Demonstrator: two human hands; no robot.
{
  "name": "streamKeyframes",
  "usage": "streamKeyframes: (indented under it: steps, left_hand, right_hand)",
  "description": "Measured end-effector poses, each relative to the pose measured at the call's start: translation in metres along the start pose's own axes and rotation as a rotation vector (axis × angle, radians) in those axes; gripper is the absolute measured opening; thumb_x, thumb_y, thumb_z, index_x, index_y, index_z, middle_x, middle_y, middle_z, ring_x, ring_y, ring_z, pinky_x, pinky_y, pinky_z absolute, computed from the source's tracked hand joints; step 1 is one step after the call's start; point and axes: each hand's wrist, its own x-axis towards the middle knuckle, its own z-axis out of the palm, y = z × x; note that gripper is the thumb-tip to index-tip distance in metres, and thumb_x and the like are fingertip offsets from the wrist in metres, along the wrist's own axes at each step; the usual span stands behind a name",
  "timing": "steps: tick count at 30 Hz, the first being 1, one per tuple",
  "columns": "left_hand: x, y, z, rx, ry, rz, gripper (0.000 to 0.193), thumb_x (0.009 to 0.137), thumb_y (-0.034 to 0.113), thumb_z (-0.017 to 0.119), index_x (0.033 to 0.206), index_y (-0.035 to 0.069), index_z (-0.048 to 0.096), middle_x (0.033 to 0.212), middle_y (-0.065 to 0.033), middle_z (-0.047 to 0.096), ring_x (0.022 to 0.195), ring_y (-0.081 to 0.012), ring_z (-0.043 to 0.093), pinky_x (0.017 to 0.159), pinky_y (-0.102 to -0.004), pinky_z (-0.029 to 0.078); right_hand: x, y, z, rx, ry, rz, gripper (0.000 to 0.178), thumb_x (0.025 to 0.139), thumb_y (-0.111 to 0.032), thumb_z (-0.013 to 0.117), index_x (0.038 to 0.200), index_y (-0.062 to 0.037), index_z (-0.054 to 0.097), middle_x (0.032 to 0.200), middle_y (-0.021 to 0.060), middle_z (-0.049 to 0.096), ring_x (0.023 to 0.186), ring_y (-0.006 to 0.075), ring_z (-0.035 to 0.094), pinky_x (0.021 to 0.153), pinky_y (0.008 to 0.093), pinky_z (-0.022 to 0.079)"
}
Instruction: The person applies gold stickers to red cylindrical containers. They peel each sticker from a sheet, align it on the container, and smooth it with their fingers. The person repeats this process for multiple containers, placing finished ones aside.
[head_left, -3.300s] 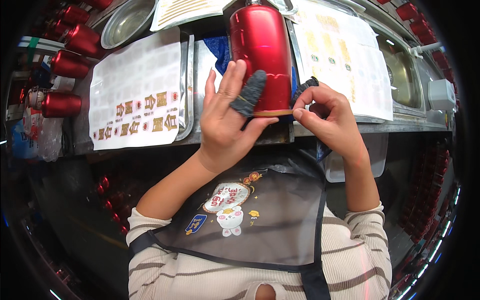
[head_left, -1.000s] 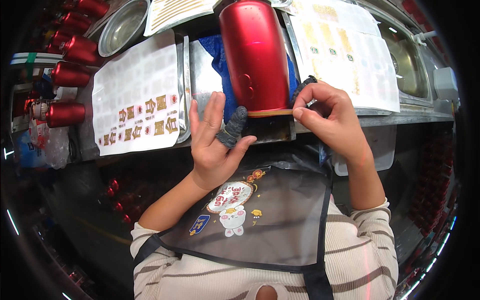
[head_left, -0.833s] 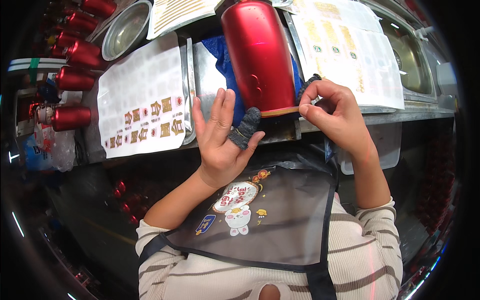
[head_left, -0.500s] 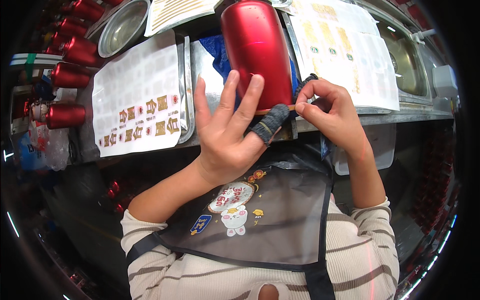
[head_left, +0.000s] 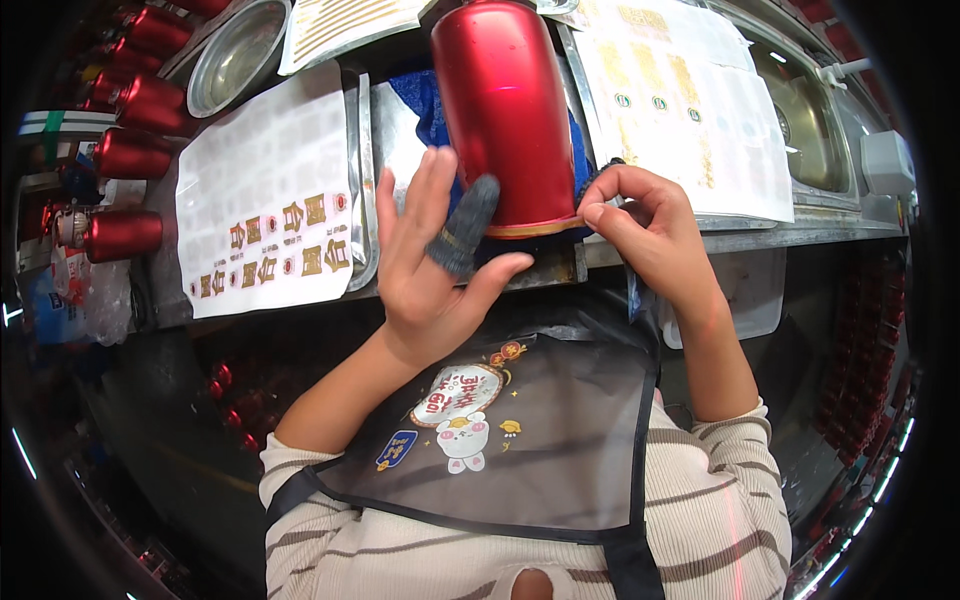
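Note:
A glossy red bottle (head_left: 505, 110) lies with its base toward me on a blue cloth (head_left: 428, 105). Along the rim of that base runs a narrow gold strip (head_left: 530, 230). My right hand (head_left: 655, 240) pinches the strip's right end between thumb and forefinger, against the bottle's edge. A dark knitted cover shows behind its bent fingers. My left hand (head_left: 425, 275) is open at the bottle's lower left, fingers spread and apart from the strip. Its forefinger wears a grey knitted finger cover (head_left: 468, 225).
On the left lies a white sheet of gold and red stickers (head_left: 265, 190); another sticker sheet (head_left: 685, 130) lies on the right. A round metal bowl (head_left: 238, 60) stands at the back left, and a metal basin (head_left: 815, 130) at the far right. More red bottles (head_left: 130, 153) line the left side.
My left hand has moved left and down, off the strip and bottle. The strip now lies along the base rim. My right hand stays at its right end, slightly lower.

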Motion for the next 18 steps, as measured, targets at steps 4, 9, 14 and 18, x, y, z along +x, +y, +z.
streamKeyframes:
  steps: [4, 9, 14, 18]
  left_hand:
    - [-0.030, -0.007, -0.007, 0.023, -0.072, -0.019, 0.063, 0.074, 0.012, 0.085, 0.129, -0.004, 0.059, 0.150, -0.0256, 0.044, 0.137, -0.0408, 0.046, 0.114, -0.0619, 0.022]
    - [-0.023, -0.008, -0.002, -0.007, -0.055, 0.036, 0.054, 0.073, 0.014, 0.085, 0.117, -0.008, 0.064, 0.146, -0.0271, 0.047, 0.135, -0.0445, 0.046, 0.110, -0.0657, 0.024]
    - [-0.022, -0.019, -0.001, -0.061, -0.086, 0.105, 0.045, 0.074, 0.015, 0.084, 0.110, -0.007, 0.068, 0.145, -0.0284, 0.047, 0.133, -0.0479, 0.047, 0.107, -0.0688, 0.026]
    - [-0.010, 0.005, 0.002, -0.128, -0.125, 0.118, 0.045, 0.074, 0.013, 0.083, 0.113, -0.003, 0.070, 0.147, -0.0282, 0.045, 0.133, -0.0477, 0.046, 0.108, -0.0686, 0.025]
  right_hand:
    - [-0.005, -0.002, 0.001, 0.092, 0.007, 0.032, 0.009, 0.090, -0.010, 0.068, 0.089, -0.0011, 0.064, 0.079, -0.0039, 0.059, 0.063, -0.0017, 0.047, 0.055, 0.0156, 0.036]
    - [-0.012, -0.002, -0.001, 0.090, -0.007, 0.028, 0.011, 0.087, -0.009, 0.072, 0.087, -0.0031, 0.062, 0.071, -0.0076, 0.056, 0.056, -0.0038, 0.042, 0.049, 0.0152, 0.029]
    - [-0.016, 0.000, 0.006, 0.116, 0.087, 0.037, 0.011, 0.087, -0.008, 0.072, 0.087, -0.0041, 0.062, 0.063, -0.0097, 0.052, 0.052, -0.0042, 0.039, 0.047, 0.0159, 0.026]
    - [-0.037, -0.014, -0.013, 0.115, 0.135, 0.046, 0.011, 0.086, -0.008, 0.073, 0.087, -0.0039, 0.062, 0.068, -0.0085, 0.054, 0.055, -0.0040, 0.041, 0.049, 0.0153, 0.028]
